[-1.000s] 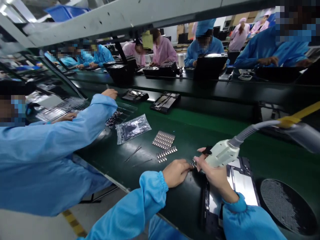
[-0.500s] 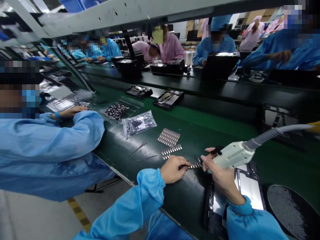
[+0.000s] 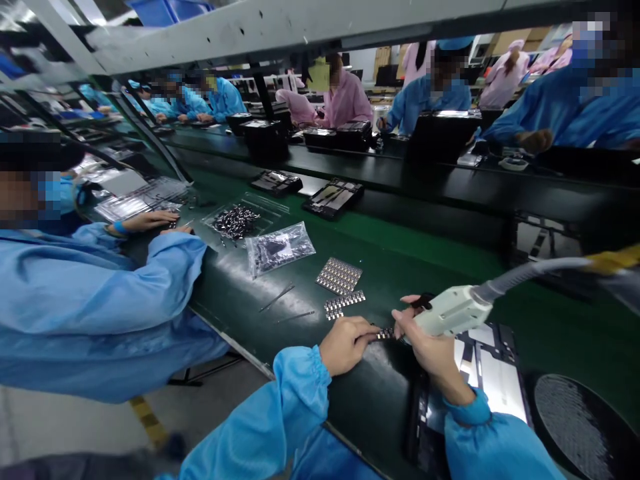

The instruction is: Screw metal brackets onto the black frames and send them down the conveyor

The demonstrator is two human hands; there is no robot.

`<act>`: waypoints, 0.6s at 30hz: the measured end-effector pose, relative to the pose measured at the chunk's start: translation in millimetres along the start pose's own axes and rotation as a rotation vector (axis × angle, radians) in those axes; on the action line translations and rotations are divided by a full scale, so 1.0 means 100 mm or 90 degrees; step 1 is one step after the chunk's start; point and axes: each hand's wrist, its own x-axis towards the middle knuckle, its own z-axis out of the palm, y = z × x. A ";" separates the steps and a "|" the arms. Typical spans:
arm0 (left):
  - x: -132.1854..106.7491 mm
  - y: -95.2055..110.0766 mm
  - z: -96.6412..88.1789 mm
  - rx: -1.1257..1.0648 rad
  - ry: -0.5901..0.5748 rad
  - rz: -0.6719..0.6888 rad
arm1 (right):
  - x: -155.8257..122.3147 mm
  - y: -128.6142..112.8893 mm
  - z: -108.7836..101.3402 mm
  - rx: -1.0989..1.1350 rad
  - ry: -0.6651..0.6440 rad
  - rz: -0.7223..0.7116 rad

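My left hand [image 3: 349,345] is closed in a pinch on the near end of a short strip of small shiny metal parts [image 3: 385,334], low over the green bench. My right hand [image 3: 425,340] wraps around a pale handheld power tool [image 3: 453,311] with a grey corrugated hose at its back. Its front end, hidden by my fingers, is at the far end of the strip. Left of the hands lie another strip [image 3: 345,303] and a sheet of the same small parts [image 3: 339,276]. Beside my right forearm is a flat dark device [image 3: 493,373] with silvery panels.
A plastic bag [image 3: 280,248], a pile of small black parts [image 3: 236,221] and tweezers [image 3: 277,297] lie to the left. A co-worker's sleeve [image 3: 100,293] reaches in there. A round dark mesh disc [image 3: 575,423] lies right. Dark devices [image 3: 334,198] sit farther back.
My right hand and the tool have moved left, closer to my left hand, covering more of the strip. The co-worker's second hand at left has come into view.
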 end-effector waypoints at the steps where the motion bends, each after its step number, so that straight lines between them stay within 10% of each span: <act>1: 0.00 0.02 0.04 0.001 -0.006 -0.004 | 0.00 -0.02 -0.03 0.011 0.001 -0.007; 9: 0.10 0.19 0.40 -0.024 0.031 -0.046 | -0.04 -0.03 -0.12 0.070 0.000 -0.033; 18: 0.09 0.15 0.40 -0.082 0.046 -0.048 | -0.04 -0.15 -0.12 0.031 0.005 -0.052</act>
